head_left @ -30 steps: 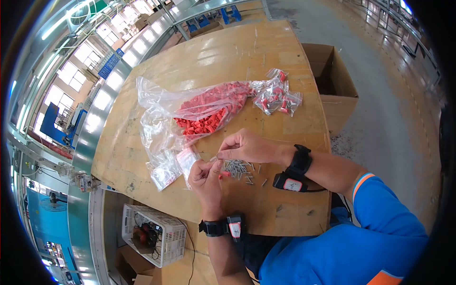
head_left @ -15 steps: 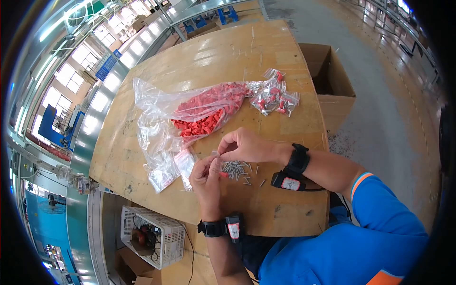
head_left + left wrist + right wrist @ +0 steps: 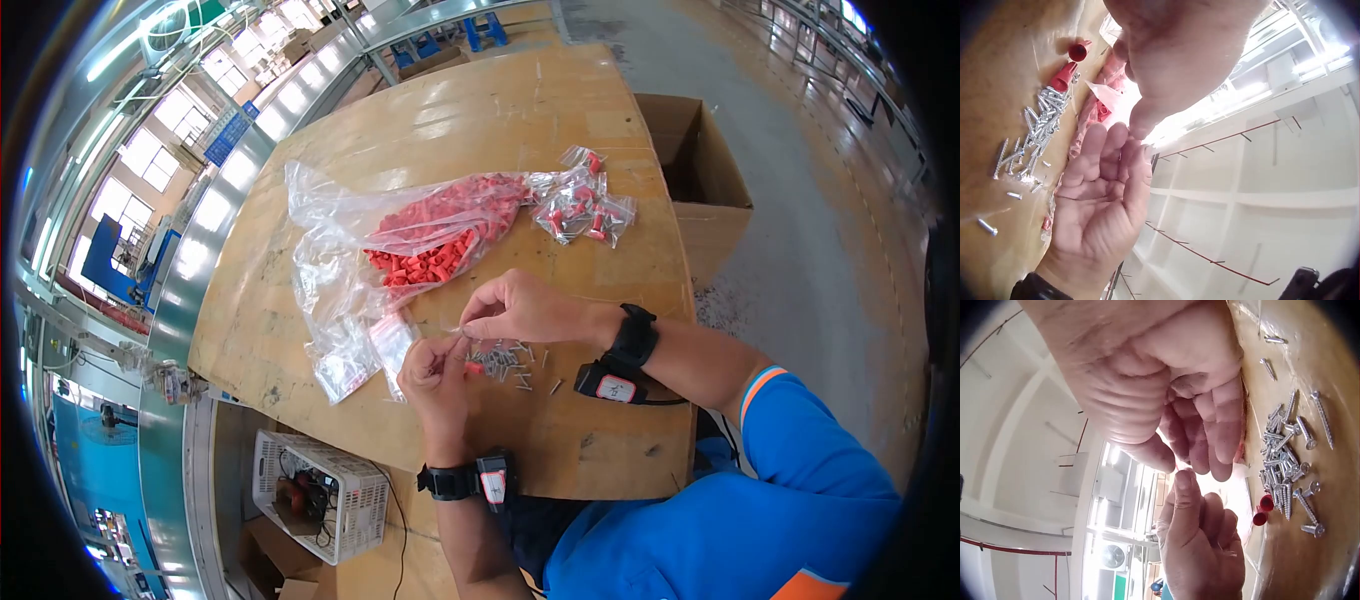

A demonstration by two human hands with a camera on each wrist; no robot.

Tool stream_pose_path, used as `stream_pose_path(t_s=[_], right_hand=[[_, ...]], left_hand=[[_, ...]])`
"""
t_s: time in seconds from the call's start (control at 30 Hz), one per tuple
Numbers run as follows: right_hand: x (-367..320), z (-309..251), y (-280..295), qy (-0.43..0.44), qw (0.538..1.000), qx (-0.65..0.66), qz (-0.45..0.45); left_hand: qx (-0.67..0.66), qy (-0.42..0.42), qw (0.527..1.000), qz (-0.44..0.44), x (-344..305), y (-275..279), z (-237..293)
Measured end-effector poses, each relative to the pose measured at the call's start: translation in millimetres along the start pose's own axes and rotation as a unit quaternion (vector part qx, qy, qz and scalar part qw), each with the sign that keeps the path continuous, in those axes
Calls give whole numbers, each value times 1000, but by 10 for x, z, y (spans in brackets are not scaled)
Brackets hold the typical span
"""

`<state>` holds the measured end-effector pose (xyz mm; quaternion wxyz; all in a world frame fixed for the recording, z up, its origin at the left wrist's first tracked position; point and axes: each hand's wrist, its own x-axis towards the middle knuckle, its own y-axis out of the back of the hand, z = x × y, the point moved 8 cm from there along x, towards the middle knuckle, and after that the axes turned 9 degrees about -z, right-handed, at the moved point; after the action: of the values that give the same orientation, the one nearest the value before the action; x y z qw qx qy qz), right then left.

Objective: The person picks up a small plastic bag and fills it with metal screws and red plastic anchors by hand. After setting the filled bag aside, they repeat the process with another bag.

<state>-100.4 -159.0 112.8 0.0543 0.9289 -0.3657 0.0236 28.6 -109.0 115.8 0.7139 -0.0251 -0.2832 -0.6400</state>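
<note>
Above the near part of the table, the left hand (image 3: pixel 434 385) and right hand (image 3: pixel 520 308) meet at their fingertips. Thumb and fingers of both pinch a small clear plastic bag (image 3: pixel 456 329), seen only as a faint sliver and mostly hidden by the fingers. Below the hands lies a loose heap of silver screws (image 3: pixel 502 356), also plain in the left wrist view. Two small hollow red plastic caps (image 3: pixel 1064 77) lie beside the screws (image 3: pixel 1041 122). The right wrist view shows the left thumb (image 3: pixel 1185 494) close to the right fingertips.
Beyond the hands, a large clear bag (image 3: pixel 320 215) spills red caps (image 3: pixel 425 262). Small filled bags (image 3: pixel 583 205) lie at the back right. Flat clear bags (image 3: pixel 392 340) are stacked to the left. A cardboard box (image 3: pixel 715 215) stands past the right edge, a white crate (image 3: pixel 365 510) below left.
Both hands stay nearly in place, the fingertips shifting slightly against each other at the small bag. The left fingers look a little more curled. The things on the table have not moved.
</note>
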Motion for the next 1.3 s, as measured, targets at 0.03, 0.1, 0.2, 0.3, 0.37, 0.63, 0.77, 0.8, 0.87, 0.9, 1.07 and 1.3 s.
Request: stream_pose_path(t_s=[0.03, 0.1, 0.2, 0.3, 0.37, 0.63, 0.77, 0.8, 0.87, 0.9, 1.07, 1.3], right_hand=[[2, 11, -2, -1, 1000, 13, -1], [12, 40, -14, -2, 999, 39, -3], [13, 51, -4, -9, 999, 37, 2], [-2, 13, 16, 8, 1000, -27, 9], [-6, -18, 39, 45, 995, -85, 25], [-16, -75, 59, 80, 985, -135, 65], [-46, -127, 19, 68, 980, -180, 48], [-46, -144, 3, 61, 980, -183, 40], [-32, -114, 18, 49, 986, -150, 57], [-35, -89, 26, 41, 988, -131, 66], [-25, 32, 46, -26, 998, -30, 41], [1, 68, 107, -10, 998, 20, 62]], left_hand=[[11, -12, 1000, 3, 1, 0, 44], [4, -3, 1000, -4, 3, -3, 42], [-9, 1, 1000, -12, 0, -15, 14], [-25, 15, 999, -21, -14, -44, -134], [-15, 34, 999, -25, -6, -56, -192], [-103, 146, 984, -8, -27, -94, -128], [-87, 131, 988, -5, -38, -76, -210], [-40, 117, 992, -3, -46, -56, -232], [36, 77, 996, 18, -36, 7, -198], [65, 52, 996, 35, -26, 47, -160], [51, 28, 989, 133, -49, 178, 14], [103, -31, 994, -9, -33, -29, 216]])
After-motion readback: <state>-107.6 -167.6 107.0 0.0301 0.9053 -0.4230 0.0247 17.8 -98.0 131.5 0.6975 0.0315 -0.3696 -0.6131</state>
